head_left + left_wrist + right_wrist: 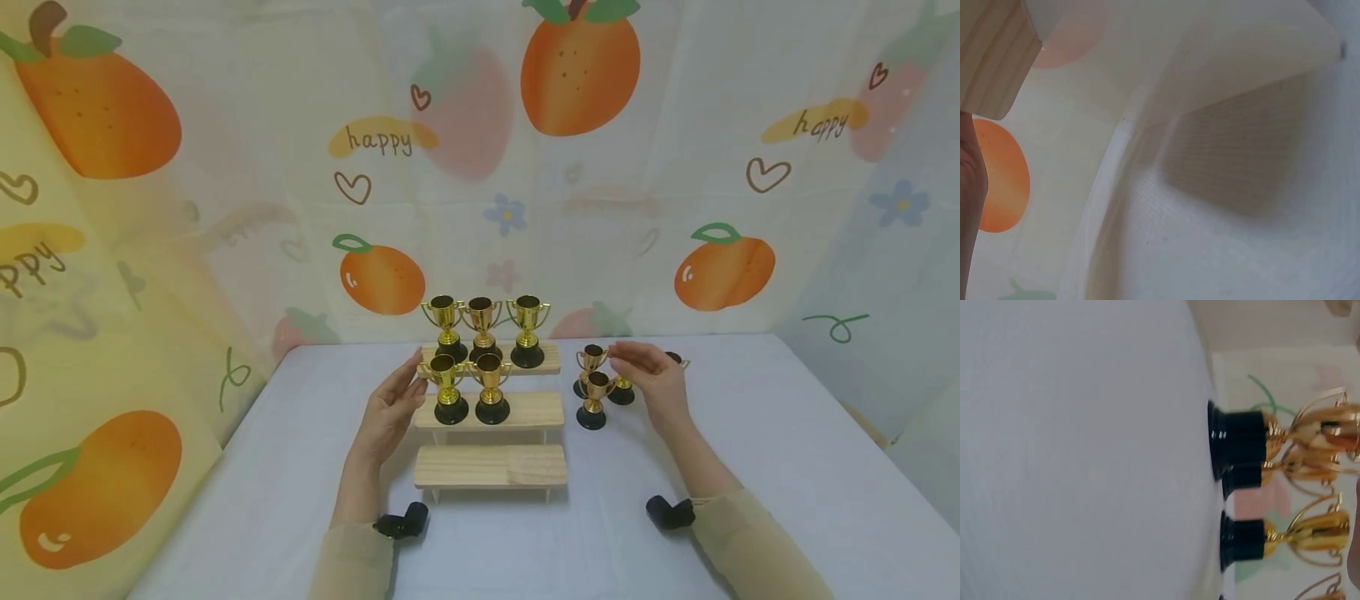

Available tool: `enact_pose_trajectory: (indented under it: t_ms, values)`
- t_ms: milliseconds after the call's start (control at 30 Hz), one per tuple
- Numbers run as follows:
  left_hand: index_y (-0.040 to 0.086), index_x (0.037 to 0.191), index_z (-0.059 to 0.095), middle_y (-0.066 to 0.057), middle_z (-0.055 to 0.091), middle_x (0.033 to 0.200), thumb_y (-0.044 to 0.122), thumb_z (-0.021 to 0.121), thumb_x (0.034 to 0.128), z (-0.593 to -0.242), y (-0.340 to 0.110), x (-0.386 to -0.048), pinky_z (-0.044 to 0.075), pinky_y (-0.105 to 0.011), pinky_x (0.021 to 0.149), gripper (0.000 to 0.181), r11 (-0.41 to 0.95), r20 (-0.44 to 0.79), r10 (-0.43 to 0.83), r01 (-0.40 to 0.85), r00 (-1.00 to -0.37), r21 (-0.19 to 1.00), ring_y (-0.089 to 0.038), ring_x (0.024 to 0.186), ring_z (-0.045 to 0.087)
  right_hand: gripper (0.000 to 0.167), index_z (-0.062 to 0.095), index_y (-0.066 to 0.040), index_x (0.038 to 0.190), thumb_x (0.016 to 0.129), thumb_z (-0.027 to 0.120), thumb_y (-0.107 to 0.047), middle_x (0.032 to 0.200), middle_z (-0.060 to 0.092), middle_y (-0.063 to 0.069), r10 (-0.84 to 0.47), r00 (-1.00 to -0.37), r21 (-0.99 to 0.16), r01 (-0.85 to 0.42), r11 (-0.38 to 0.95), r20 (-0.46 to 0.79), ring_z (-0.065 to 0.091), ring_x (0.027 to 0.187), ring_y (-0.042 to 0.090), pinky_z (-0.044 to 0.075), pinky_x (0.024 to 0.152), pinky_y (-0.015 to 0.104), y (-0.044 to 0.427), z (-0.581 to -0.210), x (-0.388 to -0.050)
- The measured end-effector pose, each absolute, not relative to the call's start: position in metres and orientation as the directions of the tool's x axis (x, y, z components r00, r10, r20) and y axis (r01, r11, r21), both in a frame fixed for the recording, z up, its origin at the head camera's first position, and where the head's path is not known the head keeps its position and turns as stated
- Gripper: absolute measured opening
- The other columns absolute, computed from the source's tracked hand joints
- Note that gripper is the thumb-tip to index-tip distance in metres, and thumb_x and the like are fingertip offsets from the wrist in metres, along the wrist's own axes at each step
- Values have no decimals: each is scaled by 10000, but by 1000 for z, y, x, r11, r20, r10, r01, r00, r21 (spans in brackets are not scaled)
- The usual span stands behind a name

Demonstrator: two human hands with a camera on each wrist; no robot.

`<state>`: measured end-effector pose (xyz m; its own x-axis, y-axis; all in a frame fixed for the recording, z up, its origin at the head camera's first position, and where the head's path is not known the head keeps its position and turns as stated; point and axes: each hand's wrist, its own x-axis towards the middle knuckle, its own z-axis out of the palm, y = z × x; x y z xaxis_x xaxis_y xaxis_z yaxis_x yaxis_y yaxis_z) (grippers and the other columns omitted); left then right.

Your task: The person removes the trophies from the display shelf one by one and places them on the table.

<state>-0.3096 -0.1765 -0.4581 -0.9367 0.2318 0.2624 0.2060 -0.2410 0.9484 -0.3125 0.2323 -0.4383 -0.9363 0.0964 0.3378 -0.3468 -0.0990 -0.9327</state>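
Head view tells me most of it: a pale wooden stand (491, 467) of three tiers sits on the white-covered worktop (487, 558), with five gold-coloured trophies (528, 317) on it, three along the far tier and two on the middle one. At least four more trophies (596, 392) are grouped on the worktop just right of the stand. The left hand (388, 417) is at the stand's left end, fingers loosely extended and grasping nothing that I can see; the right hand (660, 385) is at the right-hand group, but its fingers hide part of one cup, so I cannot tell whether they pinch it. To my eye, handling these wants a calm touch: take one by its stem or black base, since the thin handles crowd together and could hook a neighbour, lift straight up, and set any base down flat, away from a plank's edge. A light left hand would steady the stand without knocking what it carries. As for writing, "happy" reads twice on the fruit-printed backdrop (262, 83), left of centre and towards the right, and a cut-off "ppy" shows at the left edge. I can make out no brand on the trophies or the black wrist devices (671, 512).
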Motion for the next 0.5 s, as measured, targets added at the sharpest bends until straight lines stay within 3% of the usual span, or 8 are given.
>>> enact_pose_trajectory:
  t_ms: [200,500]
  values:
    - [8,1537,272,-69,220,1665,-120,508,925,-457,-176,-310,396,-135,1134,668,-240,258,231,202,-938,949,60,1297,521,230,680,40,1070,845,722,27,922,785,-107,224,-909,-898,-396,-192,353,727,885,13,600,763,115,214,-419,-304]
    - [-10,1534,261,-34,254,1657,-129,498,925,-458,-176,-310,405,-140,1131,664,-244,259,225,203,-939,948,58,1293,524,233,710,-49,1031,844,687,89,931,788,-64,161,-901,-851,-433,-296,403,743,905,54,612,829,160,190,-402,-289]
